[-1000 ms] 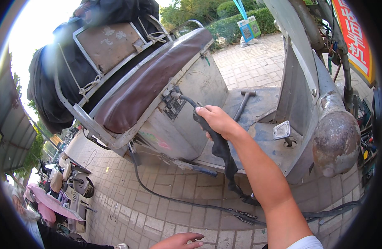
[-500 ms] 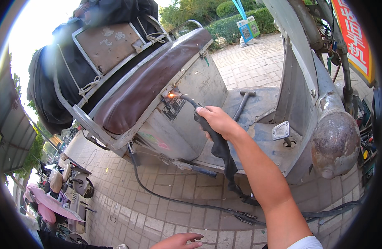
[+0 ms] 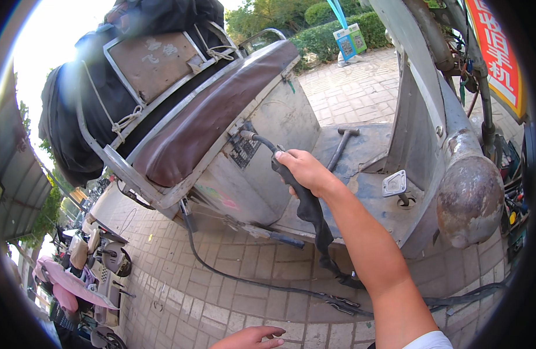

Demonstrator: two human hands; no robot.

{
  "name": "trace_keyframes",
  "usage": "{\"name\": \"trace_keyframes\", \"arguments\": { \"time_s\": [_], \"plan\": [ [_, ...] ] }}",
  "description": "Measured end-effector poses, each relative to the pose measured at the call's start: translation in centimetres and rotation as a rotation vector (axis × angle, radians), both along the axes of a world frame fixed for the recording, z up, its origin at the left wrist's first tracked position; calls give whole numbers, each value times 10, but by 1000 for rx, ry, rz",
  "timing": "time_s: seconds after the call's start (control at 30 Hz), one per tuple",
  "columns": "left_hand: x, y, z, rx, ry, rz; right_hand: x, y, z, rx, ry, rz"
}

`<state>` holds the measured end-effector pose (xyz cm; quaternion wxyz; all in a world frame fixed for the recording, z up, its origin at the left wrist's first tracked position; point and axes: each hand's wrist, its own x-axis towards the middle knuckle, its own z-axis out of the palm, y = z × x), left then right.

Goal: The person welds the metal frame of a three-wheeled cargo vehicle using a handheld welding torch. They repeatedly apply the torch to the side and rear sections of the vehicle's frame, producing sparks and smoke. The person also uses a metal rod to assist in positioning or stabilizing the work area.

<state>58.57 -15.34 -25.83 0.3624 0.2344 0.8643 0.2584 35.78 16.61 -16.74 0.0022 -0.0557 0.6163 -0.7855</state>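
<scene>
My right hand (image 3: pixel 306 173) is wrapped round the handle of a welding torch (image 3: pixel 264 141), whose bent neck points left. Its nozzle tip is at the upper edge of the grey metal seat box (image 3: pixel 268 183), by a dark patch under the brown seat (image 3: pixel 215 110); no spark shows there. A black-sheathed cable (image 3: pixel 314 218) hangs from the torch to the paving. Low in the picture, my left hand (image 3: pixel 253 338) has its fingers stretched out and holds nothing. The box belongs to a worn grey three-wheeled vehicle.
A pedal (image 3: pixel 394 183) and a T-shaped bar (image 3: pixel 341 148) are on the vehicle's footboard. A clamp (image 3: pixel 185 208) with a black cable grips the frame below the seat; cables cross the paving. A rounded rusty fender (image 3: pixel 470 200) bulges at right. Parked scooters (image 3: pixel 84 279) stand at left.
The bright orange spark at the torch tip has gone out. My right hand and the torch have hardly moved, and my left hand stays low with fingers stretched.
</scene>
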Motion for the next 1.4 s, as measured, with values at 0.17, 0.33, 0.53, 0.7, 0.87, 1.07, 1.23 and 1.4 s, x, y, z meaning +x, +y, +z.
{"name": "trace_keyframes", "arguments": {
  "time_s": [0.17,0.33,0.53,0.7,0.87,1.07,1.23,1.4],
  "plan": [
    [2,0,4,-4,-4,12,1,-2,2,-1,4,-8],
    [2,-2,1,10,19,3,2,-2,3,9,16,-14],
    [2,3,10,-30,-29,34,1,-2,2,15,25,-12],
    [3,-2,1,-3,15,6,0,-2,0,20,39,-21],
    [4,-4,-4,15,54,13,-1,5,-3,-18,6,-44],
    [2,1,-1,72,-32,216,3,8,-1,-7,0,-29],
    [7,16,23,12,-2,340,1,5,-4,6,11,-19],
    [6,16,33,3,13,363,1,2,-1,8,21,-6]
  ]
}}
